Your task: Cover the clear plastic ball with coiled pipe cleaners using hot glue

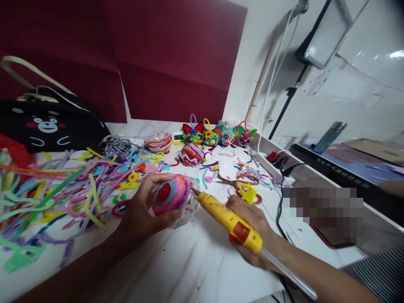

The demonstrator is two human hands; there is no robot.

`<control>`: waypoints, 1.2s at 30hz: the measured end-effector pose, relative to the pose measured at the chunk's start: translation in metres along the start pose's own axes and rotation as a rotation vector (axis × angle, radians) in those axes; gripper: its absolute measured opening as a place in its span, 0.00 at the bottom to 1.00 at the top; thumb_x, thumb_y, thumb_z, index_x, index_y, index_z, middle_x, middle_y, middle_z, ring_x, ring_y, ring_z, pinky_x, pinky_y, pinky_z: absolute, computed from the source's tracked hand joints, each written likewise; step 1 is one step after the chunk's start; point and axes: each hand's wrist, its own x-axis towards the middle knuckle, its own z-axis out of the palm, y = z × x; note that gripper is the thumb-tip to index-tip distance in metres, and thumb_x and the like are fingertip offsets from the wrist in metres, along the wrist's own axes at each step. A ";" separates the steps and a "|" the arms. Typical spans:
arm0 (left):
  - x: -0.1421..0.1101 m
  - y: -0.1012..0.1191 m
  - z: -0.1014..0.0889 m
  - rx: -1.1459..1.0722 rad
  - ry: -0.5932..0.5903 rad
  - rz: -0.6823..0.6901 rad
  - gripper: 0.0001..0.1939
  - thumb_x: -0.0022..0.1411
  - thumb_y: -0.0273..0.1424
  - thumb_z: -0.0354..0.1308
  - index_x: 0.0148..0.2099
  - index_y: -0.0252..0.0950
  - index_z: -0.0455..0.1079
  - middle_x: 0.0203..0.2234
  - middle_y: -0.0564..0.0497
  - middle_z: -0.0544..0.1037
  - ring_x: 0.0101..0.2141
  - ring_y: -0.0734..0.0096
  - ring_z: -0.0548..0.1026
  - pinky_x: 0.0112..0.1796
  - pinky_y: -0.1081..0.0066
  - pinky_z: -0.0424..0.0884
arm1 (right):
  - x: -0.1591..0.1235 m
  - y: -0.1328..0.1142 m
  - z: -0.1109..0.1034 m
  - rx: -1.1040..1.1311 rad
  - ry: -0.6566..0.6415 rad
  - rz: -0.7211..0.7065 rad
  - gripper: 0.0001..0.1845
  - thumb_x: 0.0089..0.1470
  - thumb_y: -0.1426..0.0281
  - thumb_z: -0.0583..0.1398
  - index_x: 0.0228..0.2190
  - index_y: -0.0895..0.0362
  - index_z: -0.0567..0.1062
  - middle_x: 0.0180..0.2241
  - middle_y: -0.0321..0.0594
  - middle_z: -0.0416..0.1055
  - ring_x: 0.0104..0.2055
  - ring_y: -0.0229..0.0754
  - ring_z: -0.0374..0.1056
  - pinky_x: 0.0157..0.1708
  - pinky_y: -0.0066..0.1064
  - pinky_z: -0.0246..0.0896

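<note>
1. The ball (172, 194) is near the middle of the scene, in the left hand (150, 206), whose grip is closed around it, thumb on the near side. The right hand (252, 221) has its grip wrapped about the yellow glue gun (229, 219), nozzle at the ball's right side.
2. The left thumb lies near that nozzle; if the tip is hot, a slip or a turn of the ball could burn it.
3. The ball's right part is bare, clear and probably smooth, so fuzzy strips could slide or lift if glue goes on thin or sets before pressing.
4. Too much glue could ooze between the coloured rings and leave blobs.
5. The black cord (279, 210) runs beside the right forearm; a snag could jerk the nozzle.
6. Loose strips (75, 191) crowd the left of the table (176, 269); stray glue might catch some.
7. Counts: one ball in hand; one more striped ball (191, 155) beyond it; one striped bowl-like piece (158, 143); four eared ornaments (226, 135) in a row at the far side; one glue gun; one orange-handled pair of scissors (232, 182) clearly visible; one black bag (47, 126) far left. The strips are too tangled to count.
</note>
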 end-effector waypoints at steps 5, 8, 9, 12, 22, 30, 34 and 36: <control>-0.001 0.004 0.004 -0.015 0.076 -0.015 0.27 0.47 0.34 0.72 0.49 0.44 0.68 0.53 0.48 0.71 0.56 0.53 0.71 0.54 0.61 0.71 | -0.001 0.002 0.001 0.038 0.044 0.011 0.03 0.56 0.71 0.54 0.34 0.52 0.61 0.28 0.38 0.61 0.28 0.44 0.59 0.24 0.35 0.54; -0.002 0.009 0.006 -0.018 0.073 -0.043 0.27 0.46 0.34 0.72 0.49 0.44 0.68 0.53 0.48 0.72 0.56 0.53 0.72 0.52 0.61 0.72 | -0.003 0.005 0.002 0.049 0.041 0.032 0.06 0.53 0.72 0.55 0.34 0.52 0.62 0.29 0.38 0.61 0.29 0.44 0.59 0.23 0.34 0.55; -0.002 0.010 0.007 -0.020 0.072 -0.048 0.28 0.46 0.34 0.72 0.49 0.44 0.68 0.52 0.48 0.72 0.55 0.52 0.72 0.52 0.61 0.73 | -0.003 0.006 0.003 0.051 0.041 0.037 0.07 0.52 0.72 0.55 0.34 0.52 0.62 0.29 0.38 0.61 0.29 0.44 0.59 0.23 0.34 0.55; -0.002 0.011 0.006 -0.021 0.066 -0.053 0.28 0.46 0.35 0.72 0.49 0.44 0.67 0.51 0.48 0.73 0.53 0.53 0.74 0.50 0.62 0.74 | -0.003 0.006 0.002 0.058 0.053 0.022 0.08 0.50 0.73 0.56 0.34 0.53 0.63 0.29 0.37 0.60 0.29 0.42 0.59 0.23 0.33 0.55; -0.003 0.012 0.007 0.000 0.068 -0.049 0.28 0.45 0.34 0.72 0.48 0.44 0.67 0.53 0.48 0.72 0.56 0.53 0.72 0.53 0.61 0.72 | 0.001 0.004 -0.003 0.024 0.008 0.042 0.08 0.48 0.74 0.54 0.32 0.52 0.60 0.30 0.37 0.60 0.29 0.42 0.58 0.25 0.34 0.54; -0.004 0.014 0.007 -0.001 0.056 -0.042 0.26 0.47 0.35 0.71 0.49 0.43 0.67 0.53 0.46 0.71 0.56 0.54 0.72 0.52 0.61 0.73 | -0.003 0.008 0.000 0.047 0.025 0.068 0.12 0.47 0.76 0.56 0.33 0.52 0.60 0.29 0.37 0.58 0.28 0.43 0.59 0.27 0.37 0.60; -0.003 0.014 0.007 0.014 0.065 -0.050 0.27 0.46 0.34 0.72 0.48 0.42 0.67 0.53 0.45 0.72 0.57 0.51 0.71 0.54 0.58 0.72 | -0.001 0.005 -0.003 0.026 0.001 0.078 0.09 0.49 0.75 0.55 0.32 0.51 0.59 0.29 0.36 0.58 0.28 0.43 0.58 0.25 0.35 0.56; -0.003 0.014 0.006 0.008 0.053 -0.049 0.27 0.46 0.34 0.71 0.49 0.43 0.67 0.52 0.45 0.72 0.56 0.50 0.72 0.52 0.57 0.73 | 0.000 0.004 -0.004 0.023 -0.004 0.082 0.08 0.51 0.73 0.54 0.32 0.51 0.58 0.29 0.37 0.58 0.28 0.43 0.58 0.24 0.35 0.55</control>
